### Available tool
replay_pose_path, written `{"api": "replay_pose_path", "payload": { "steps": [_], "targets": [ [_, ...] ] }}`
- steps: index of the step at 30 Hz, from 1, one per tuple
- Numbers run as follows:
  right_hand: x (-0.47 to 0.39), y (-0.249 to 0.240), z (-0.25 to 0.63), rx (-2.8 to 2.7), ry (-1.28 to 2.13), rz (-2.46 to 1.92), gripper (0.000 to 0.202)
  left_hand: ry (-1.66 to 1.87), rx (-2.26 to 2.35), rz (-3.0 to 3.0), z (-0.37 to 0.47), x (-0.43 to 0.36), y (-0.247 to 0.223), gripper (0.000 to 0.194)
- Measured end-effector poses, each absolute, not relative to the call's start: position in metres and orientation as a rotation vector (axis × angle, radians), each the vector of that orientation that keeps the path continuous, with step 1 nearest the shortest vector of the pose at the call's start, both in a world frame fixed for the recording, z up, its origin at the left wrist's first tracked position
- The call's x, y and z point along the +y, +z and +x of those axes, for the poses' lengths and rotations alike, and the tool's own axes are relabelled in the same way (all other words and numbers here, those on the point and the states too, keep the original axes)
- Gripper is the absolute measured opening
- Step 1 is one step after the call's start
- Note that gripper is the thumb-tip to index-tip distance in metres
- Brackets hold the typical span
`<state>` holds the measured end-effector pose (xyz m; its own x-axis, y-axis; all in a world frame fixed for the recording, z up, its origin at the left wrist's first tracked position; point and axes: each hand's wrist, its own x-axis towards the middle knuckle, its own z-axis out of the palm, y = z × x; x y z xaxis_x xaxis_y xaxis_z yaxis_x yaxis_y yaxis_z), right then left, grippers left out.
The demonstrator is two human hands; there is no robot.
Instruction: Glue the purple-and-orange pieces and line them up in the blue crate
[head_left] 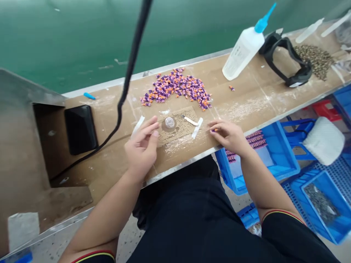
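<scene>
My right hand (229,137) pinches a small purple-and-orange piece (215,130) between thumb and fingers, above the front part of the bench. Opposite it, my left hand (142,148) is held with fingers loosely stretched and the thumb apart, nothing visible in it. Between the hands a brown mat (179,133) is taped to the bench. On the mat sit a clear round blob (169,123) in a wet-looking patch and a thin white-handled tool (191,121). Behind the mat lies a curved pile of purple-and-orange pieces (175,86).
A white bottle with a blue nozzle (242,54), black goggles (287,60) and a heap of small brownish parts (315,60) stand to the right. A black phone (80,129) lies left, beside a hanging black cable (127,80). Blue bins (285,157) are below the bench.
</scene>
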<state>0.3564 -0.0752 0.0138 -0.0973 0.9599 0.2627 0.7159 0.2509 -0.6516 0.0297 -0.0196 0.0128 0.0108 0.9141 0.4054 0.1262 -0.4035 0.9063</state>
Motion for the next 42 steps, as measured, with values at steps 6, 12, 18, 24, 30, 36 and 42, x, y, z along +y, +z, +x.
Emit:
{"api": "replay_pose_path", "payload": {
  "steps": [6,12,18,24,30,36,42],
  "targets": [
    [-0.161,-0.003,0.470,-1.150,0.206,-2.068,0.029,1.535,1.108,1.612,0.028,-0.013,0.015,0.017],
    [-0.214,-0.067,0.487,-0.998,0.768,-2.717,0.010,1.553,1.073,1.601,0.029,-0.011,0.016,0.016],
    [-0.221,-0.095,0.463,-1.015,1.046,-2.766,0.019,1.539,1.055,1.623,0.029,-0.010,0.014,0.023],
    [-0.220,-0.101,0.464,-1.061,1.086,-2.805,0.015,1.533,1.095,1.617,0.028,-0.010,0.013,0.025],
    [-0.217,-0.104,0.452,-1.093,1.050,-2.814,0.013,1.520,1.100,1.625,0.029,-0.012,0.015,0.031],
    [-0.213,-0.090,0.450,-1.035,0.900,-2.833,0.011,1.502,1.117,1.653,0.027,-0.012,0.014,0.017],
    [-0.194,-0.012,0.456,-0.989,0.570,-2.620,0.027,1.491,1.135,1.638,0.030,-0.012,0.012,0.014]
  ]
}}
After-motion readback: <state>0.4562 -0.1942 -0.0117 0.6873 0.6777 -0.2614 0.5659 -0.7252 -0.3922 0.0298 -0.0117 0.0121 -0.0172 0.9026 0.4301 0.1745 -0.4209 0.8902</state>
